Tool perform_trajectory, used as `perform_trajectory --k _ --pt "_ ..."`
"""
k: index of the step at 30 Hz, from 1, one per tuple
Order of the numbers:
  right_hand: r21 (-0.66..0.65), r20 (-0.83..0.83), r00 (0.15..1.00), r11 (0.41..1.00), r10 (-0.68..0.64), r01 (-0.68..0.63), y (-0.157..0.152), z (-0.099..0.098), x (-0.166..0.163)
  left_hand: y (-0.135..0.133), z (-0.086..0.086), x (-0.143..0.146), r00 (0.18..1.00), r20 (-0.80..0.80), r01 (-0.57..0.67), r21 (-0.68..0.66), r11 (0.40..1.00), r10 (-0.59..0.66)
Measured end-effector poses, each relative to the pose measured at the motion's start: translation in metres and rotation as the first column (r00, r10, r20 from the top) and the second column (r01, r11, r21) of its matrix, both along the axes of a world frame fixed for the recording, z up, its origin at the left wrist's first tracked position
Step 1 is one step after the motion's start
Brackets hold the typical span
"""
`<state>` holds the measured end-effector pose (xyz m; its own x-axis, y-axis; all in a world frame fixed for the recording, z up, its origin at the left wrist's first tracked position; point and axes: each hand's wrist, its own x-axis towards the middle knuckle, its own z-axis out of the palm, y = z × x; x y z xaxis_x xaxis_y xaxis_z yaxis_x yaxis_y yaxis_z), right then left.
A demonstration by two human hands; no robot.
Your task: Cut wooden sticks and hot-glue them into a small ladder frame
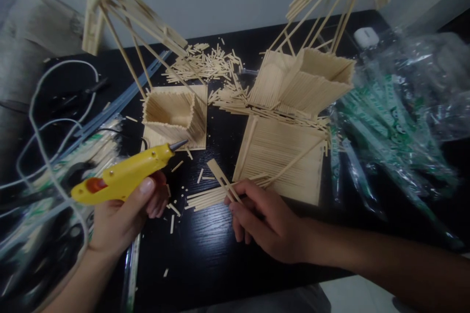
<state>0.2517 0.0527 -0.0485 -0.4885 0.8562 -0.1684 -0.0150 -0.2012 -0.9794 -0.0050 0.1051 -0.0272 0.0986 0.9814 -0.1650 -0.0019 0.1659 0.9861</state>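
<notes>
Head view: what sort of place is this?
Likely a makeshift craft spot on a black table, perhaps at home: a yellow glue gun in the left hand, scattered cut sticks, and a stick-built box.

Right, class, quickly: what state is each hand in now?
Left hand: closed, holding the yellow glue gun.
Right hand: closed, pinching a small wooden stick piece.

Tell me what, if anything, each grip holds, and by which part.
Left grip: yellow glue gun, along its underside; exact contact hidden. Right grip: thin wooden sticks, pinched near the closer end.
</notes>
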Motion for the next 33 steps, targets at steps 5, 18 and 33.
perform_trajectory --k 5,18,33 --pt "0.022 0.003 1.000 1.000 -0.010 0.010 0.001 0.000 0.000 -0.001 -0.001 -0.003 0.999 -0.030 0.013 -0.009 1.000 -0.013" --pt "0.008 -0.004 1.000 1.000 0.002 -0.002 0.001 0.000 0.002 -0.007 -0.009 -0.013 0.970 -0.238 0.044 -0.039 0.998 -0.052" --pt "0.050 0.001 1.000 0.999 0.014 -0.014 0.006 0.001 0.003 -0.010 -0.018 -0.029 0.842 -0.532 0.115 0.015 0.993 -0.090"
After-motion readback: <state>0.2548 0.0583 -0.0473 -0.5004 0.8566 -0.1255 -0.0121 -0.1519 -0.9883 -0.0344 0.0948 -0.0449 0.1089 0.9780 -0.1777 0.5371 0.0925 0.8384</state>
